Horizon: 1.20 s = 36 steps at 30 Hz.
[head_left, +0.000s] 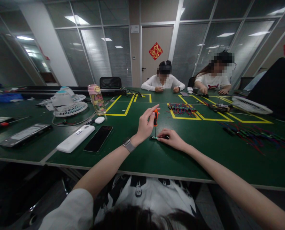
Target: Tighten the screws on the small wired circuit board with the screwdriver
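My left hand, with a watch on its wrist, is at the handle of an orange and black screwdriver. Its thumb and fingers rest against the handle, some of them stretched out upward. The screwdriver stands nearly upright, and its shaft runs down to a small green circuit board on the table. Low against the tabletop, my right hand pinches the right end of that board. A small black part shows by its fingers, too hidden to name. The exact spot where the screwdriver tip meets the board is too small to make out.
On the green table, left of my hands, lie a black phone, a white power bank, a bottle and white fans. Wired boards lie at the right. Two people sit opposite.
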Available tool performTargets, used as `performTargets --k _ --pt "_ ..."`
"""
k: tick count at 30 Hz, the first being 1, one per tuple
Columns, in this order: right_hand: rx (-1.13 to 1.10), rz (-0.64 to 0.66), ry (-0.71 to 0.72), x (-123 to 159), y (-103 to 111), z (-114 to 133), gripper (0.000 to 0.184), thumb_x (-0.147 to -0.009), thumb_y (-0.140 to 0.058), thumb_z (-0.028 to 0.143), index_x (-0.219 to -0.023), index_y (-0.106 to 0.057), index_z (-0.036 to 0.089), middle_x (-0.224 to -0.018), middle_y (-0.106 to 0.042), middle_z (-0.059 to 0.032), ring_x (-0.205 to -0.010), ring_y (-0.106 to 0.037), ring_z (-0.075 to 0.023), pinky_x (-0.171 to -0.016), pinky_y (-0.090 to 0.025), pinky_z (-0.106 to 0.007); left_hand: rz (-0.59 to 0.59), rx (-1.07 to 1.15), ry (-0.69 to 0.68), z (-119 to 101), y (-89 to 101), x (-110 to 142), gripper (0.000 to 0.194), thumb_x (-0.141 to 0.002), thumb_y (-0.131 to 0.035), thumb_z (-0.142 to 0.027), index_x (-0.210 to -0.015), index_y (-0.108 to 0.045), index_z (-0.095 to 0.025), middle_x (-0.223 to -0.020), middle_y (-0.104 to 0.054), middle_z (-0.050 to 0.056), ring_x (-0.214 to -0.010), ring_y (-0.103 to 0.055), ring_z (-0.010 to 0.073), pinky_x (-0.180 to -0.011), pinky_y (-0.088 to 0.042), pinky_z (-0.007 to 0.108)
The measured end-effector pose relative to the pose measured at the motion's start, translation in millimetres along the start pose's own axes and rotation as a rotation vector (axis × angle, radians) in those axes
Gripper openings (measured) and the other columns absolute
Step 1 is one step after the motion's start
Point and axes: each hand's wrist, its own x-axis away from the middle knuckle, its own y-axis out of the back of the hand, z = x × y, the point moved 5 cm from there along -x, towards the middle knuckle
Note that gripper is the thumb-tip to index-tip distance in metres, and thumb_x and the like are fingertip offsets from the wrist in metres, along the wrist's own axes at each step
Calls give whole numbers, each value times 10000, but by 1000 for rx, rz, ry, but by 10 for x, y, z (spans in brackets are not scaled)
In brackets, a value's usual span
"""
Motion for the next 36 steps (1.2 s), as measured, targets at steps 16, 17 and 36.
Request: performTargets --k 16,17,36 --pt "15 -4 1 0 -1 -11 161 -820 -656 301 -865 -737 169 -806 -624 -47 -696 -572 -157 -668 -471 -290 29 62 19 -6 -13 7 311 -972 -414 -260 -1240 -566 -217 -1177 -621 84 -987 -634 165 -865 -513 296" --pt "13 -3 1 1 -1 -9 161 -821 -656 304 -864 -736 171 -805 -624 -46 -698 -572 -157 -669 -471 -289 20 64 21 -5 -10 6 302 -967 -429 -256 -1229 -571 -211 -1161 -629 84 -969 -639 162 -848 -518 289" --pt "23 4 18 1 0 5 167 -826 -657 298 -873 -737 159 -807 -631 -53 -702 -580 -162 -667 -465 -288 -47 18 -14 -2 28 14 300 -970 -423 -271 -1218 -580 -208 -1070 -627 67 -865 -633 137 -797 -498 276"
